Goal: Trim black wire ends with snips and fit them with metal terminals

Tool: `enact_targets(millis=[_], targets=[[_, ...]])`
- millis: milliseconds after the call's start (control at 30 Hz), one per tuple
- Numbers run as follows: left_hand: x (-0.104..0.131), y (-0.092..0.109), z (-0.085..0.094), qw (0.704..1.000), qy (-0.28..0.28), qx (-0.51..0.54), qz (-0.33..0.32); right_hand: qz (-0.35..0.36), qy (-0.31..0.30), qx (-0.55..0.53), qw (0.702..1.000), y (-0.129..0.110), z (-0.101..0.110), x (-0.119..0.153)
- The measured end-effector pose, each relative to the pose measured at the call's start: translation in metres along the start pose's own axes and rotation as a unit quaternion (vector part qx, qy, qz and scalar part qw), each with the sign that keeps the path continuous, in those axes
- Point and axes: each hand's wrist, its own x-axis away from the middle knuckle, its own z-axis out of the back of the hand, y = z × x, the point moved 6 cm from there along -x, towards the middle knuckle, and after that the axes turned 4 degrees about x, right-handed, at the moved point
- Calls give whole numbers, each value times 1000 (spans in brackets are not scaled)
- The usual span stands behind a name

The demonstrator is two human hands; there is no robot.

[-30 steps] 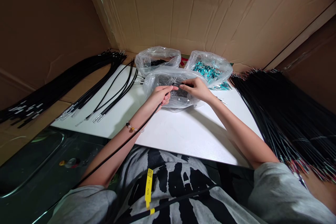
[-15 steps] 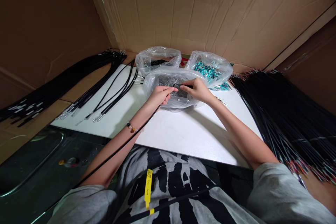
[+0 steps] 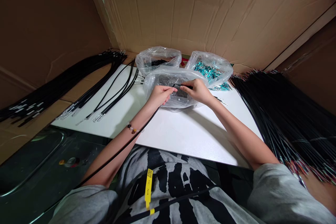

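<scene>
My left hand (image 3: 162, 95) is closed round the end of a black cable (image 3: 126, 143), which runs back along my forearm and past my sleeve. Pinched in my right hand (image 3: 196, 90) is a small dark connector piece (image 3: 176, 86), touching the cable end at my left fingertips. Its exact kind is too small to make out. Both hands hover above an open clear plastic bag (image 3: 170, 73) holding many fine silvery metal parts. A yellow label (image 3: 148, 189) hangs from a dark strap across my shirt.
Behind stand a bag of black parts (image 3: 157, 54) and a bag of teal-and-silver pieces (image 3: 210, 70). Black cables (image 3: 115, 91) lie on the left of the white table (image 3: 189, 136); a large cable bundle (image 3: 286, 112) lies right. Cardboard walls (image 3: 183, 14) enclose the back and sides.
My left hand and wrist have shifted very slightly; the cable along the forearm moved a little with them. Both hands keep their grip at the same place over the bag.
</scene>
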Motion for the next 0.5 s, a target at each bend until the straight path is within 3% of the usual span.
enact_targets(millis=[500], targets=[[1,1,0,999,-4,-15,-29,-9,19,4,1000,2,5,1]])
